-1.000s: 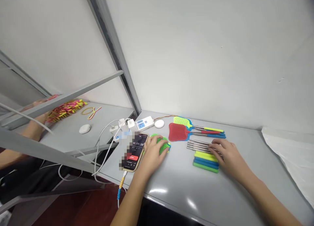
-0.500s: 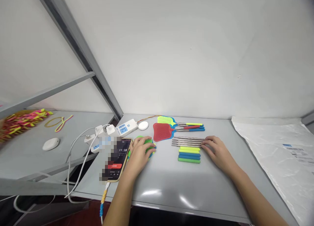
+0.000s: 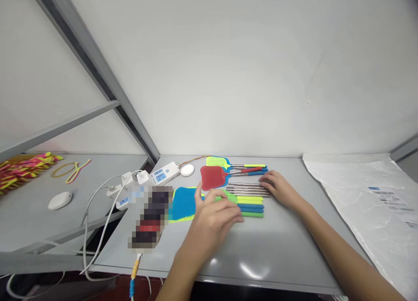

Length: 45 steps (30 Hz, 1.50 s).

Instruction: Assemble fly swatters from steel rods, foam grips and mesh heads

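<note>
My left hand [image 3: 214, 218] hovers over the grey table [image 3: 277, 244], its thumb and fingers closed on a green swatter head [image 3: 228, 196]. To its left lies a stack of swatter heads with a blue one [image 3: 183, 203] on top. My right hand [image 3: 280, 188] has its fingers curled over the right ends of a row of metal rods [image 3: 244, 188]. Yellow, blue and green handle grips [image 3: 253, 206] lie just in front of the rods. Behind them lie assembled swatters, a red one [image 3: 211, 177] and a yellow-green one [image 3: 217, 162].
A blurred phone [image 3: 150, 218] on a cable lies left of the stack, with a power strip [image 3: 165, 172] and a white disc [image 3: 187, 170] behind. A plastic bag [image 3: 369, 196] covers the table's right side. The left table holds a white puck [image 3: 59, 201], rubber bands [image 3: 70, 169] and a pink-yellow pile [image 3: 19, 168].
My left hand has lifted off the stack and moved right with the green head, uncovering the blue one. My right hand has slid to the rods' right ends. The view has panned right.
</note>
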Available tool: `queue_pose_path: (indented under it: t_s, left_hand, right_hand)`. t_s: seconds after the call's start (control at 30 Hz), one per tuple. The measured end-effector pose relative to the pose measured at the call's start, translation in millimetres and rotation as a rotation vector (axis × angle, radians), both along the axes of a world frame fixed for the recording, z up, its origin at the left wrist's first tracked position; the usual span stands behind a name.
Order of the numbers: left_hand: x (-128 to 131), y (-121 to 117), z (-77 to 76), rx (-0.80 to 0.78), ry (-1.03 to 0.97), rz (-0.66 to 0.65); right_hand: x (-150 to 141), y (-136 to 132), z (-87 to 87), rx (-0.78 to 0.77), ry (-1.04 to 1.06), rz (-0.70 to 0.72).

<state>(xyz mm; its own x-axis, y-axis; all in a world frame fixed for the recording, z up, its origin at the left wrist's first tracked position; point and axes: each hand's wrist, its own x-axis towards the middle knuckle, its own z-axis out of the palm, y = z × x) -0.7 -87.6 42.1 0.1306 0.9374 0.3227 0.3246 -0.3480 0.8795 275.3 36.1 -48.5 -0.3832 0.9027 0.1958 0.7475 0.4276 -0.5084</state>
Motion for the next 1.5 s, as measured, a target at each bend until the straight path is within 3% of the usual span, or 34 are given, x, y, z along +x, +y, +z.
queue_pose_path:
  t_s: [0.17, 0.3, 0.53, 0.73, 1.03, 1.17, 1.33, 1.5]
  left_hand:
    - [19.9, -8.7, -35.4, 0.189, 0.107, 0.076]
    - [20.2, -6.5, -63.1, 0.166, 0.177, 0.122]
    - [17.5, -3.9, -82.7, 0.158, 0.218, 0.117]
    - [16.6, -2.6, -86.1, 0.187, 0.546, 0.145]
    - [24.5, 5.4, -79.1, 0.077, 0.724, 0.164]
    - [25.7, 5.9, -81.9, 0.08, 0.734, 0.171]
    - [23.9, 0.6, -80.9, 0.159, 0.728, 0.136]
    - [30.7, 0.1, -64.5, 0.324, 0.556, 0.116]
  right_hand:
    - [-2.2, 7.8, 4.8, -0.018, -0.022, 0.055]
    - [-2.3, 7.1, 5.4, -0.029, -0.008, 0.057]
    - [-1.7, 11.1, 1.1, -0.044, 0.026, 0.012]
    - [2.2, 6.5, -0.7, -0.068, 0.139, -0.101]
    - [26.9, -19.3, 14.5, -0.067, 0.495, -0.297]
    - [27.5, -37.9, 13.9, -0.159, 0.802, -0.355]
    - [18.2, -64.3, -0.7, -0.241, 0.958, -0.352]
    - [10.3, -90.5, -4.2, -0.271, 0.84, -0.423]
